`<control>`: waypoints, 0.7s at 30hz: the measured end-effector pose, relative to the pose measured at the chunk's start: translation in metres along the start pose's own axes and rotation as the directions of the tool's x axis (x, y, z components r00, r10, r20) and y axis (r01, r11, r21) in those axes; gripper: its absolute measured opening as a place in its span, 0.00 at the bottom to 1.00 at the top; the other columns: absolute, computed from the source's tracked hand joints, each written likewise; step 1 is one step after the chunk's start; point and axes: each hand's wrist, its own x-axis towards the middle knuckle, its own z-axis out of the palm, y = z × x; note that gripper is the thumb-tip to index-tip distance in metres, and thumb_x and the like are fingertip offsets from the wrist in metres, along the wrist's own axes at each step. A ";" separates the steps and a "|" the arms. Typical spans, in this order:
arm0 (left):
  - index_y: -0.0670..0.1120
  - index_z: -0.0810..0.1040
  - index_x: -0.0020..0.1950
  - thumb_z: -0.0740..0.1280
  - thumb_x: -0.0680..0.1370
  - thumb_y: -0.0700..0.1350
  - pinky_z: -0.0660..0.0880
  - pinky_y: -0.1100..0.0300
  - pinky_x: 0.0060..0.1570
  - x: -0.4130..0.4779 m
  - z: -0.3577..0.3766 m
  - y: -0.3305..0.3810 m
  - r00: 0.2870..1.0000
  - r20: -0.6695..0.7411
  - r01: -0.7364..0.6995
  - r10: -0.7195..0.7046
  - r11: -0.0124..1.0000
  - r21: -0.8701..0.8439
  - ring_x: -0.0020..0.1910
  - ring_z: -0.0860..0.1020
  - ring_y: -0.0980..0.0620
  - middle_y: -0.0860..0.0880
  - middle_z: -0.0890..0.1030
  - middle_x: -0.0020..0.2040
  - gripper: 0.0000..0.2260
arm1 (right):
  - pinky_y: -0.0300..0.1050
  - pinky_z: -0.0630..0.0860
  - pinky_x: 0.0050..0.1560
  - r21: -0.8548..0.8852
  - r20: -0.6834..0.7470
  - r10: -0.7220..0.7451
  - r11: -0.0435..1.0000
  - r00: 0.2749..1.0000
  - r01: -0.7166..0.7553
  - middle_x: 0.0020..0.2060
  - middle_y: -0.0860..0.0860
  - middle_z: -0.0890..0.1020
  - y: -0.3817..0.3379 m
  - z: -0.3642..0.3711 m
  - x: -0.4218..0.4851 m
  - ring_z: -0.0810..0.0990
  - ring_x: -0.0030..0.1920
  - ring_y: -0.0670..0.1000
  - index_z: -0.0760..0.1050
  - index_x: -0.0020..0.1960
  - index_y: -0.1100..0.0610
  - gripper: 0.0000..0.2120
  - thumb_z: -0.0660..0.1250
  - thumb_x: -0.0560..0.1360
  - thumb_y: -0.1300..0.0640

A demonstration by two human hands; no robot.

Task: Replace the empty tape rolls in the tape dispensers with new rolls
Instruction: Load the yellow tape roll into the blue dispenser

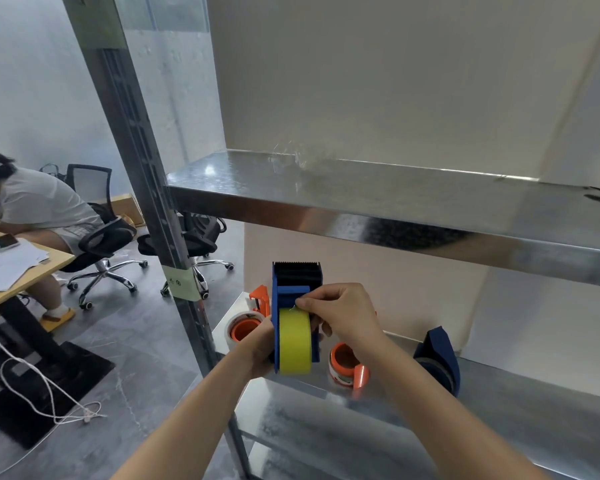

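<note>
Head view: my own body, as it reaches me over the link.
(a) Left forearm (187, 420), bare along its whole visible length, from the lower frame edge up to the wrist.
(b) Right forearm (440, 410), likewise bare to the wrist.
(c) Left hand (257, 344), bare; I see only its back and thumb side, the fingers being hidden.
(d) Right hand (343, 313), bare; its back and knuckles show, and the thumbnail is just visible, too small for detail.
Whatever I wear above the forearms lies outside the frame.
</note>
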 end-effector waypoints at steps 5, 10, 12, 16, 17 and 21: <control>0.42 0.79 0.48 0.69 0.71 0.42 0.82 0.53 0.38 0.002 0.012 0.004 1.000 -0.021 -0.015 0.014 0.999 -0.048 0.35 0.84 0.49 0.44 0.84 0.37 0.08 | 0.42 0.77 0.28 -0.018 -0.087 0.023 1.000 0.996 -0.025 0.26 0.56 0.82 -0.007 0.001 0.004 0.80 0.23 0.52 0.84 0.36 0.56 0.06 0.75 0.70 0.57; 0.41 0.82 0.43 0.65 0.76 0.38 0.82 0.54 0.37 0.003 0.018 0.011 0.997 -0.067 0.041 -0.041 0.999 0.002 0.35 0.83 0.47 0.43 0.84 0.37 0.07 | 0.52 0.83 0.37 0.009 -0.215 -0.002 1.000 0.977 0.004 0.30 0.52 0.84 -0.006 0.000 0.011 0.84 0.32 0.54 0.83 0.34 0.50 0.07 0.75 0.70 0.58; 0.41 0.83 0.43 0.67 0.73 0.41 0.80 0.50 0.44 0.003 0.018 0.015 0.997 -0.064 0.052 -0.050 0.998 0.034 0.38 0.82 0.45 0.42 0.84 0.40 0.06 | 0.52 0.83 0.37 0.054 -0.188 0.015 0.999 0.982 -0.005 0.30 0.53 0.84 -0.007 -0.005 0.011 0.84 0.31 0.54 0.83 0.39 0.53 0.04 0.73 0.72 0.60; 0.41 0.84 0.42 0.66 0.75 0.40 0.76 0.44 0.53 0.006 0.011 0.016 0.994 -0.084 0.078 -0.074 0.996 0.044 0.39 0.82 0.44 0.41 0.84 0.40 0.07 | 0.46 0.82 0.31 0.158 -0.054 0.042 0.987 0.998 -0.033 0.29 0.56 0.82 -0.014 -0.012 0.006 0.82 0.26 0.52 0.81 0.46 0.62 0.05 0.66 0.76 0.65; 0.41 0.84 0.43 0.65 0.76 0.39 0.78 0.45 0.49 0.005 0.010 0.015 0.992 -0.094 0.090 -0.086 0.995 0.035 0.38 0.83 0.44 0.40 0.84 0.40 0.08 | 0.45 0.82 0.31 0.168 -0.034 0.047 0.985 0.998 -0.040 0.29 0.56 0.82 -0.014 -0.012 0.005 0.82 0.26 0.51 0.81 0.46 0.62 0.06 0.65 0.77 0.65; 0.40 0.82 0.46 0.69 0.69 0.43 0.81 0.50 0.40 -0.003 0.008 0.005 0.991 -0.113 0.071 -0.069 0.997 0.016 0.37 0.83 0.44 0.39 0.83 0.41 0.09 | 0.45 0.81 0.29 0.181 -0.032 0.050 0.983 0.998 -0.044 0.28 0.55 0.82 -0.007 -0.005 0.000 0.82 0.26 0.52 0.81 0.40 0.57 0.09 0.65 0.77 0.64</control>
